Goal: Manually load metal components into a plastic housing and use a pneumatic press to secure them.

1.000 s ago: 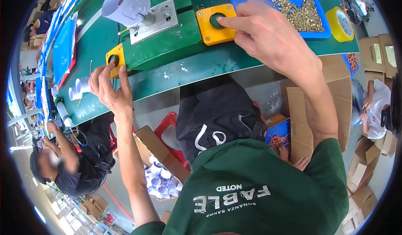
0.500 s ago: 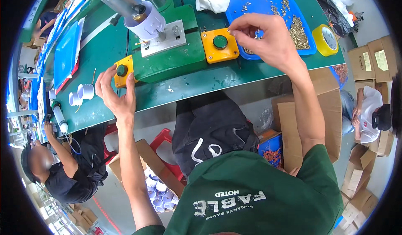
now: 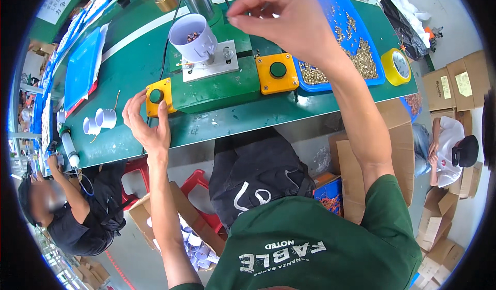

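My left hand [image 3: 150, 129] is open, thumb and fingers spread around the left yellow button box [image 3: 159, 96] with its green button. My right hand [image 3: 289, 24] is raised above the green press base [image 3: 217, 89], thumb and forefinger pinched together; whatever is between them is too small to make out. Left of those fingertips, a pale plastic cup [image 3: 192, 44] sits tilted on the silver metal plate [image 3: 214, 65], with small copper-coloured bits visible inside. The brass-tipped press head [image 3: 165, 1] hangs above and left of the cup. Another yellow button box [image 3: 277, 74] stands right of the base.
A blue tray [image 3: 380, 73] of small brass pieces and a roll of yellow tape [image 3: 397, 67] lie to the right. Two pale cups [image 3: 106, 118] lie at left. Cardboard boxes [image 3: 385, 155] stand below the table. Co-workers sit at left and right.
The press head has lifted out of the cup. My right hand has moved from beside the right button box up and left toward the cup. My left hand stays beside its box.
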{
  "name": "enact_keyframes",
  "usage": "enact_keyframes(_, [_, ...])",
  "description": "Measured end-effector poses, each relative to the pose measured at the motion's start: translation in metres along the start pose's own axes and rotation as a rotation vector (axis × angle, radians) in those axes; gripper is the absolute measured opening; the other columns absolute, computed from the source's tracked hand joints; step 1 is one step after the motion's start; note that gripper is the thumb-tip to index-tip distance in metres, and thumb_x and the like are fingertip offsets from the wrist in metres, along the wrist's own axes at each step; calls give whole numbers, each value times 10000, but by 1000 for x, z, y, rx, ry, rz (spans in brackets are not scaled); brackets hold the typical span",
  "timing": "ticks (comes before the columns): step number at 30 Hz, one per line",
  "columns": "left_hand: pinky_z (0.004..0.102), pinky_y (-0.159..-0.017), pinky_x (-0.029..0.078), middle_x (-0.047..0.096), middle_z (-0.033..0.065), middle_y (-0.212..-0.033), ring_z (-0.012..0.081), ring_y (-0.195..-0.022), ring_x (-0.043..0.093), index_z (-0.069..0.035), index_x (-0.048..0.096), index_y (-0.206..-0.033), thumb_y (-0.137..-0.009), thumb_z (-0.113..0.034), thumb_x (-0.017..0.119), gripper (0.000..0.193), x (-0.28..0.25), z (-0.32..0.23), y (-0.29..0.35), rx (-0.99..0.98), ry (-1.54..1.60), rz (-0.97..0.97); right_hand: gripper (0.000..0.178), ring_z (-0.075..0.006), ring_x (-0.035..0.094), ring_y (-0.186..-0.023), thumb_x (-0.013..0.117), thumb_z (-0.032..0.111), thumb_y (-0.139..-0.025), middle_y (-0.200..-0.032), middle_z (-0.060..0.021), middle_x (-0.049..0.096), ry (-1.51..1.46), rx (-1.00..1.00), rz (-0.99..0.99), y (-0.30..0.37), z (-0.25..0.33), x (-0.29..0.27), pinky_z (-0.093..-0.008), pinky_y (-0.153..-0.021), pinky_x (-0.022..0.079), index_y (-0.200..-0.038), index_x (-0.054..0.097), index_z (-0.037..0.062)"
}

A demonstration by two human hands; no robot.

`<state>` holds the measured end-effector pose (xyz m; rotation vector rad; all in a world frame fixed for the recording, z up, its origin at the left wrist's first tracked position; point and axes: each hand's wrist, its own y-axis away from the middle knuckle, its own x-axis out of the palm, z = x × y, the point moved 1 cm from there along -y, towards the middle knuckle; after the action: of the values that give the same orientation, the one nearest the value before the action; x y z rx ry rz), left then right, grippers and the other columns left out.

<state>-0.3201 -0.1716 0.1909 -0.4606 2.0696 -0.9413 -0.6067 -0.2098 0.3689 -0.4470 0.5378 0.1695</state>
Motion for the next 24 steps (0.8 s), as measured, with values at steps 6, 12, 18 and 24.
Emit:
enact_keyframes(6, [442,-1022,364,607,130,-1212,344,-1160,510,-44,525,-1208,-819,-94,748,452,3,-5,-2,43,23,40,170,-216,699,-704,700,50,-768,-811,-166,698,112,-177,115,-27,20,9,-274,-640,541,-888,652,-61])
enact_keyframes(12, [447,-1013,368,600,141,-1216,347,-1160,514,-45,520,-1205,-793,-71,758,477,7,-12,-5,95,40,55,272,-253,700,-708,680,55,-756,-806,-207,670,862,-269,-67,-16,45,27,-335,-673,556,-929,566,-121])
enact_keyframes(18, [452,-998,377,595,147,-1209,355,-1149,522,-45,519,-1200,-776,-70,769,493,11,-20,-9,131,66,79,280,-267,689,-715,710,92,-726,-763,-200,671,299,121,309,-40,26,-3,-334,-652,547,-902,585,-87])
enact_keyframes(24, [447,-973,393,593,146,-1209,353,-1128,534,-42,530,-1185,-768,-71,770,482,19,-25,-13,159,108,86,223,-259,691,-709,718,121,-714,-736,-186,685,224,109,217,-32,21,-12,-341,-658,543,-776,626,-73])
